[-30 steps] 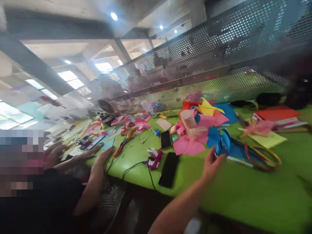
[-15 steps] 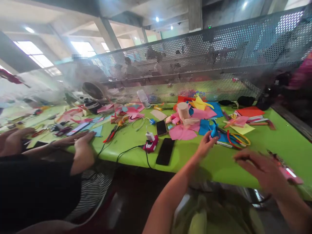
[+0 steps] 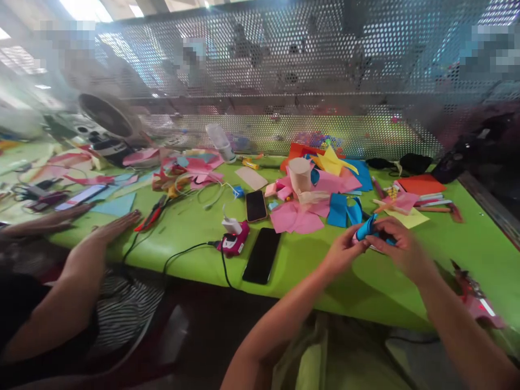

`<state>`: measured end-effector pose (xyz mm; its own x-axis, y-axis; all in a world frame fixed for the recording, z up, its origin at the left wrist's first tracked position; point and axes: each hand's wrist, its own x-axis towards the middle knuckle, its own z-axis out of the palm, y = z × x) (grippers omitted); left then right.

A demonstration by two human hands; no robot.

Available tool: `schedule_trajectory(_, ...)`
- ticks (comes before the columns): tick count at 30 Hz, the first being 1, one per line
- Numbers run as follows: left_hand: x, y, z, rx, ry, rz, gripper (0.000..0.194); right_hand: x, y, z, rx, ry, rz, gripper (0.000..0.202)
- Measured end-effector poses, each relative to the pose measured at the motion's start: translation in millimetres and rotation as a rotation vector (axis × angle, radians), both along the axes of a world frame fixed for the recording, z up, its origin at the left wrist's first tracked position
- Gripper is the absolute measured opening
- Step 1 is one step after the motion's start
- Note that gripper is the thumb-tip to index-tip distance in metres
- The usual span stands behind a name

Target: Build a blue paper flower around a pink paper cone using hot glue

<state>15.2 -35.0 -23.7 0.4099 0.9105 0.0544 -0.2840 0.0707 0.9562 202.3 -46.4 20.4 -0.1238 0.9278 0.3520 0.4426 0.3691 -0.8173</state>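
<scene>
Blue roll (image 3: 366, 227) held above the right part of the green counter (image 3: 300, 268), tilted, upper end leaning right. My left hand (image 3: 344, 250) is closed on it, thumb and fingers pinching its lower part. My right hand (image 3: 402, 249) meets it from the other side, fingers bent and narrow; cannot tell whether they grip, since the fingertips are partly hidden. Just behind: blue sheets (image 3: 338, 210). Left of those, pink sheets (image 3: 298, 222), with a pale roll (image 3: 299, 176) standing among them. Behind my right hand, a yellow sheet (image 3: 414, 218) under pink scraps; farther back, an orange sheet (image 3: 422, 184). Left of my left hand, apart from it: large phone (image 3: 262, 255), lying flat, dark screen up; small phone (image 3: 256, 206) behind it; purple block (image 3: 242, 237) beside, white charger (image 3: 231, 225) on top. Farther left, red-handled cutters (image 3: 150, 215), near a co-worker's hand (image 3: 116, 225) resting on the counter.
</scene>
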Motion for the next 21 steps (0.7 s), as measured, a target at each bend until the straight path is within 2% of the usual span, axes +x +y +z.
schedule_trajectory(4,-2,0,3.8,-0.017,-0.007,-0.010,0.074,2,7,1.2,-0.015,0.005,0.042,0.028)
schedule_trajectory(9,-6,0,8.3,-0.024,-0.028,-0.047,0.072,1,7,0.7,-0.037,0.041,0.001,0.029)
schedule_trajectory(14,-10,-2,12.1,-0.020,0.007,-0.080,0.059,1,2,4.1,-0.083,0.064,-0.001,0.029)
schedule_trajectory(21,-12,-2,16.7,-0.049,0.058,-0.077,0.060,2,-1,7.4,-0.057,0.027,0.016,0.021)
